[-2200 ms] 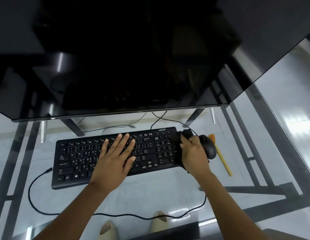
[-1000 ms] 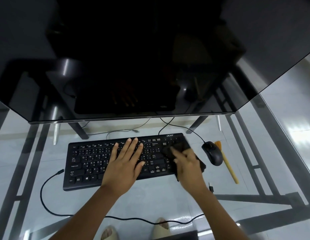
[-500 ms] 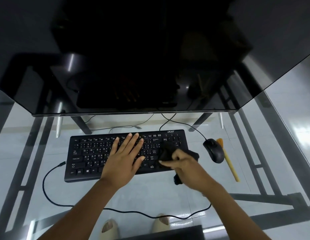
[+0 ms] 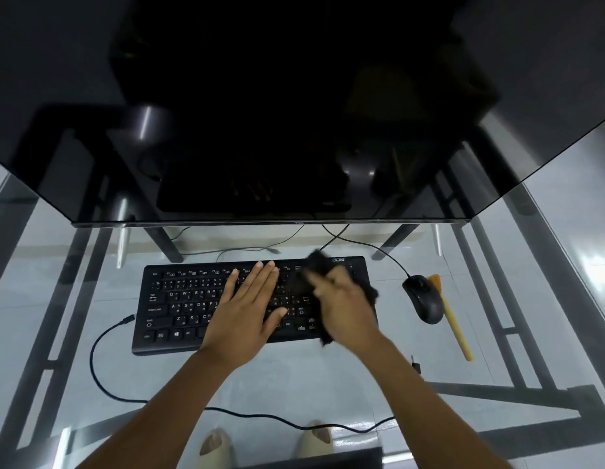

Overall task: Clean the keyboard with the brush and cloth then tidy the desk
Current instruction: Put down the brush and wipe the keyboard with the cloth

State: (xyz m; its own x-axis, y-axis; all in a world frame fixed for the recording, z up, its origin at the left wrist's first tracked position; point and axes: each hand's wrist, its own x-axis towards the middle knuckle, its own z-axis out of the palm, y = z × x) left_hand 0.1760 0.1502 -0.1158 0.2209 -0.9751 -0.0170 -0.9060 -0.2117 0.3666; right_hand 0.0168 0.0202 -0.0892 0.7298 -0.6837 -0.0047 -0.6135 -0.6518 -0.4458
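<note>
With your left hand (image 4: 245,309) flat and open on the keyboard (image 4: 179,306) mid-tabletop and your right hand (image 4: 345,306) fingers closed around the black cloth (image 4: 316,262) over its right keys, a wide stroke may snag keycaps or knock the mouse (image 4: 424,299) into the brush (image 4: 453,319).

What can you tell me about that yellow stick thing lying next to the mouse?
It is the brush: a slim, pale yellow handle, wood or plastic by its look, with a short tuft of orange bristles at the far end. It lies flat on the glass desk, bristles pointing away from the person, handle angled back toward them and slightly rightward. It sits just right of the black mouse, close alongside it; whether they touch is unclear. Neither hand is on it.
</note>
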